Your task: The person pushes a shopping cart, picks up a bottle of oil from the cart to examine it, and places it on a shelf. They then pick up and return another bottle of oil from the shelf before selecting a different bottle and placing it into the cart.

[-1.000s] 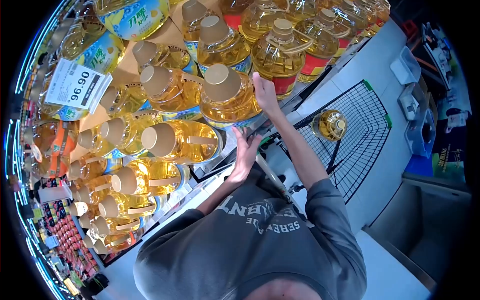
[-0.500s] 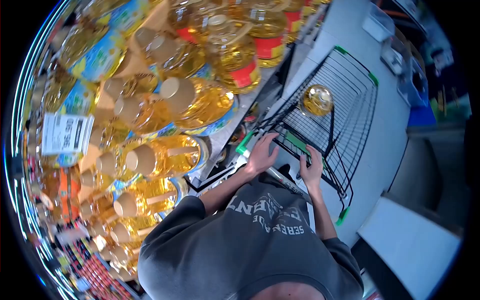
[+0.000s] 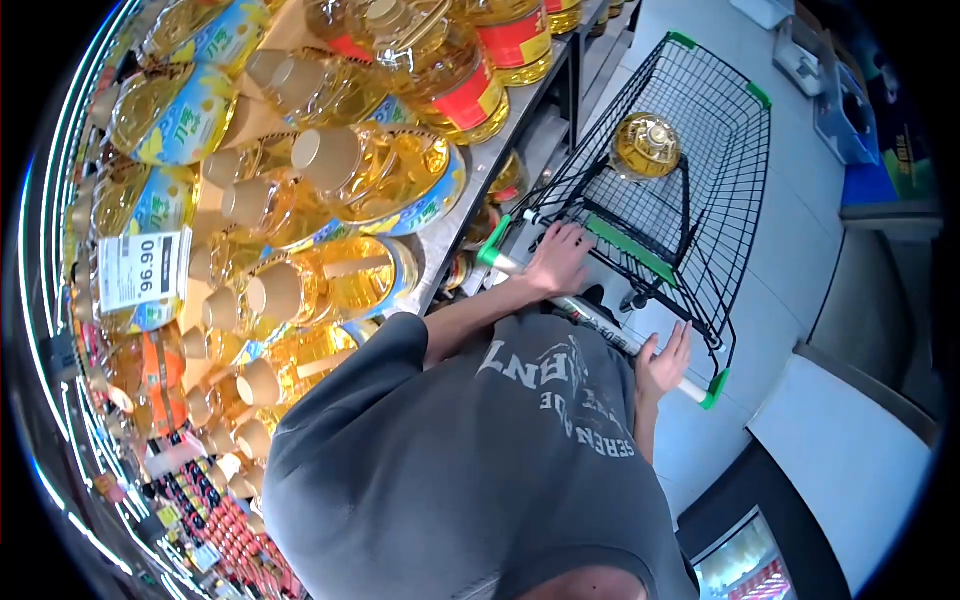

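A shopping cart (image 3: 745, 230) of black wire with green corners is in front of me. Its pale handle bar (image 3: 606, 328) runs diagonally past my waist. My left hand (image 3: 556, 264) lies across the bar near its left end, fingers stretched out past it over the child-seat side. Farther right, my right hand (image 3: 664, 366) rests at the bar with straight fingers and the thumb apart. Neither hand is wrapped round the bar. Inside the basket stands a large bottle of golden cooking oil (image 3: 646, 146), seen from above. A green panel (image 3: 630, 250) crosses the cart's near end.
On my left, a shelf edge (image 3: 440, 235) bears several big oil bottles (image 3: 345, 275) with tan caps. A price tag (image 3: 145, 270) reads 96.90. Tiled floor (image 3: 790, 290) runs along the cart's right. Beyond it are a white surface (image 3: 850, 440) and plastic bins (image 3: 845, 120).
My right hand has moved right and back, from near the green panel to the handle bar. My left hand has shifted slightly right. The view has turned, showing more of the cart's right side.
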`<state>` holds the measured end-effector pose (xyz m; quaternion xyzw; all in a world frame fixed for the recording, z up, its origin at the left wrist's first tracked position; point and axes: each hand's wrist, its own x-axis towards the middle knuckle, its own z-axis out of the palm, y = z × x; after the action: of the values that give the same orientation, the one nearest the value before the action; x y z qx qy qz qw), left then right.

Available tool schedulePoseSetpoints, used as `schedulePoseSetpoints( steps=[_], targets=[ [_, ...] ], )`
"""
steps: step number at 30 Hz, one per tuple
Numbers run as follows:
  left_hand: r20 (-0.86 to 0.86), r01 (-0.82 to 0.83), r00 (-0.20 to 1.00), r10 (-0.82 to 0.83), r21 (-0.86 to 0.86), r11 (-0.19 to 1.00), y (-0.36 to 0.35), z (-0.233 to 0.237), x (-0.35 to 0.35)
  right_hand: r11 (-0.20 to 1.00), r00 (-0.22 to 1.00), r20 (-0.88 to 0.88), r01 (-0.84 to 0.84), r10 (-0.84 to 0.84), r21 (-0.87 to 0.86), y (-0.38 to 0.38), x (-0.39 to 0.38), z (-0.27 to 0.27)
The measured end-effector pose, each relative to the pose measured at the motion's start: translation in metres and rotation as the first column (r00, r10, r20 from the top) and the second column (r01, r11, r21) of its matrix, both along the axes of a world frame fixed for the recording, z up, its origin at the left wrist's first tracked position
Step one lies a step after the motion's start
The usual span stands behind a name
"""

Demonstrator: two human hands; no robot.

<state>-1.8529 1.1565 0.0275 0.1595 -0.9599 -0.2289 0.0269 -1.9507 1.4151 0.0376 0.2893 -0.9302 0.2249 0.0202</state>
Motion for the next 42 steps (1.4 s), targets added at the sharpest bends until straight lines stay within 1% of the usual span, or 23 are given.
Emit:
schedulePoseSetpoints(
  steps=[2, 4, 5, 6, 8, 10, 12, 13, 14, 16, 18, 20, 22, 24, 26, 28, 29, 31, 34, 35, 38, 40, 42],
  targets=[
    [0.002, -0.088, 0.996, 0.088, 0.011, 0.996, -0.002, 0.010, 0.008, 0.999, 1.000, -0.023, 0.017, -0.016, 0.040, -0.001, -0.001, 0.000],
    [-0.061, -0.150, 0.986, 0.155, 0.077, 0.986, -0.005, 0.011, 0.016, 0.993, 0.996, 0.035, 0.079, -0.082, 0.084, -0.007, -0.002, 0.003],
    [-0.040, -0.155, 0.986, 0.160, 0.102, 0.983, -0.008, 0.013, 0.019, 0.995, 0.998, -0.033, 0.054, -0.052, 0.081, -0.003, -0.005, -0.004],
    [-0.042, -0.154, 0.986, 0.159, 0.103, 0.983, -0.009, 0.016, 0.020, 0.995, 0.998, -0.036, 0.056, -0.053, 0.082, -0.003, -0.006, -0.001],
    [-0.033, -0.182, 0.981, 0.189, 0.148, 0.972, -0.007, 0.021, 0.020, 0.985, 0.988, 0.114, 0.083, -0.101, 0.154, -0.006, -0.007, 0.008],
    [-0.042, -0.168, 0.984, 0.174, 0.118, 0.979, -0.006, 0.022, 0.016, 0.988, 0.990, 0.104, 0.078, -0.093, 0.137, -0.005, -0.010, 0.001],
    [-0.078, -0.203, 0.974, 0.212, 0.103, 0.974, -0.003, 0.015, 0.009, 0.988, 0.991, 0.085, 0.096, -0.107, 0.122, -0.001, -0.013, -0.004],
    [-0.131, -0.210, 0.968, 0.216, 0.059, 0.976, -0.001, 0.011, 0.005, 0.989, 0.990, 0.097, 0.087, -0.099, 0.124, -0.001, -0.014, -0.004],
    [-0.114, -0.220, 0.968, 0.224, 0.051, 0.974, 0.001, 0.009, 0.001, 0.989, 0.990, 0.110, 0.079, -0.093, 0.126, 0.000, -0.016, -0.005],
    [-0.090, -0.207, 0.973, 0.211, 0.052, 0.977, 0.003, 0.007, -0.004, 0.989, 0.988, 0.098, 0.112, -0.121, 0.095, 0.003, -0.019, -0.014],
    [-0.052, -0.208, 0.976, 0.209, 0.035, 0.978, 0.004, 0.000, -0.010, 0.994, 0.995, 0.036, 0.091, -0.093, 0.053, 0.005, -0.023, -0.027],
    [-0.048, -0.211, 0.977, 0.210, -0.015, 0.977, 0.007, -0.011, -0.015, 0.992, 0.992, 0.022, 0.123, -0.124, 0.033, 0.007, -0.026, -0.034],
    [-0.055, -0.191, 0.980, 0.191, -0.003, 0.982, 0.007, -0.021, -0.021, 0.991, 0.991, 0.058, 0.119, -0.123, 0.065, 0.008, -0.032, -0.040],
    [-0.030, -0.158, 0.987, 0.155, -0.190, 0.969, 0.006, -0.032, -0.027, 0.991, 0.990, 0.045, 0.132, -0.134, 0.038, 0.011, -0.036, -0.050],
    [-0.049, -0.138, 0.990, 0.131, -0.218, 0.966, 0.005, -0.042, -0.034, 0.993, 0.990, 0.074, 0.116, -0.117, 0.024, 0.012, -0.040, -0.055],
    [0.017, -0.147, 0.988, 0.151, -0.129, 0.981, 0.002, -0.042, -0.041, 0.992, 0.991, 0.032, 0.125, -0.127, 0.034, 0.011, -0.044, -0.066],
    [-0.009, -0.138, 0.990, 0.138, -0.159, 0.978, 0.003, -0.043, -0.044, 0.992, 0.992, 0.022, 0.124, -0.125, 0.017, 0.013, -0.046, -0.073],
    [0.014, -0.119, 0.992, 0.123, -0.164, 0.979, 0.000, -0.048, -0.052, 0.991, 0.991, -0.017, 0.134, -0.135, -0.029, 0.011, -0.054, -0.081],
    [0.012, -0.097, 0.995, 0.101, -0.169, 0.981, -0.005, -0.053, -0.062, 0.990, 0.990, 0.021, 0.138, -0.137, -0.042, 0.011, -0.061, -0.091],
    [0.019, -0.112, 0.993, 0.116, -0.151, 0.982, -0.013, -0.051, -0.069, 0.990, 0.992, -0.004, 0.128, -0.129, -0.055, 0.003, -0.073, -0.084],
    [0.028, -0.098, 0.994, 0.102, -0.122, 0.988, -0.017, -0.055, -0.080, 0.989, 0.991, 0.020, 0.134, -0.133, -0.063, 0.002, -0.082, -0.086],
    [-0.001, -0.138, 0.990, 0.138, -0.084, 0.987, -0.015, -0.051, -0.089, 0.992, 0.985, 0.115, 0.128, -0.129, 0.019, 0.000, -0.095, -0.078],
    [-0.012, -0.160, 0.987, 0.159, -0.076, 0.984, -0.010, -0.046, -0.095, 0.991, 0.986, 0.105, 0.132, -0.132, 0.003, 0.002, -0.106, -0.083]
  ],
)
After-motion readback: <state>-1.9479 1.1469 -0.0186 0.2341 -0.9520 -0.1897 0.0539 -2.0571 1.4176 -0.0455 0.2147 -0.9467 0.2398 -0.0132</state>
